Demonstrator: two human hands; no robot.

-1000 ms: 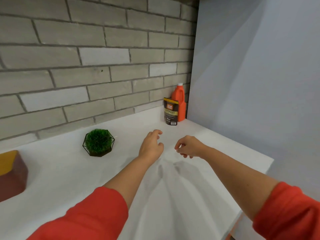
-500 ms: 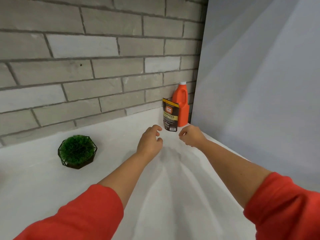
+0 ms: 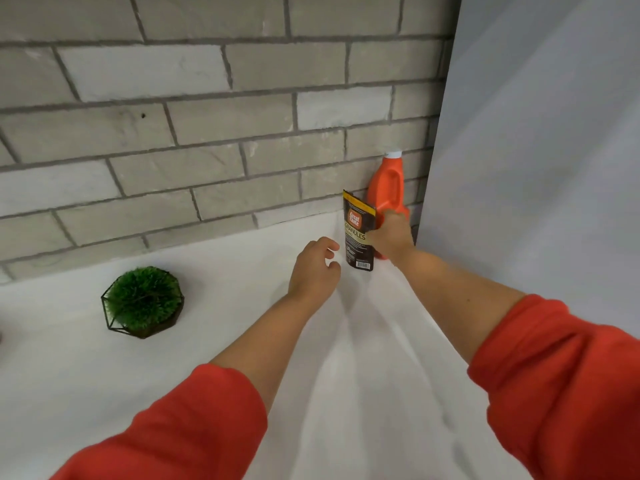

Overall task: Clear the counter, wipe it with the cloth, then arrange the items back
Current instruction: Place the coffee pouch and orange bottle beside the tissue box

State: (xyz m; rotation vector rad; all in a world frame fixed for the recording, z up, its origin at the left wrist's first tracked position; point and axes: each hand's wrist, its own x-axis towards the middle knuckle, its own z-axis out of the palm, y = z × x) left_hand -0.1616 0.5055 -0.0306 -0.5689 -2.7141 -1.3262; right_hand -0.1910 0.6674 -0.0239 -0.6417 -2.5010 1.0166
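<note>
The right hand [image 3: 391,239] pinched the right edge of an upright black granules pouch [image 3: 356,226], thumb across its front and fingers tucked behind it. Just beyond those fingers, touching the pouch's back, an orange bottle [image 3: 389,185] with a white cap stood in the corner where the brick wall [image 3: 207,133] met a grey panel [image 3: 536,168]. The left hand [image 3: 313,271] hovered just left of the pouch, fingers loosely curled and holding nothing. Well to its left, a small green plant [image 3: 142,301] in a black wire holder sat on the white desk [image 3: 207,358].
</note>
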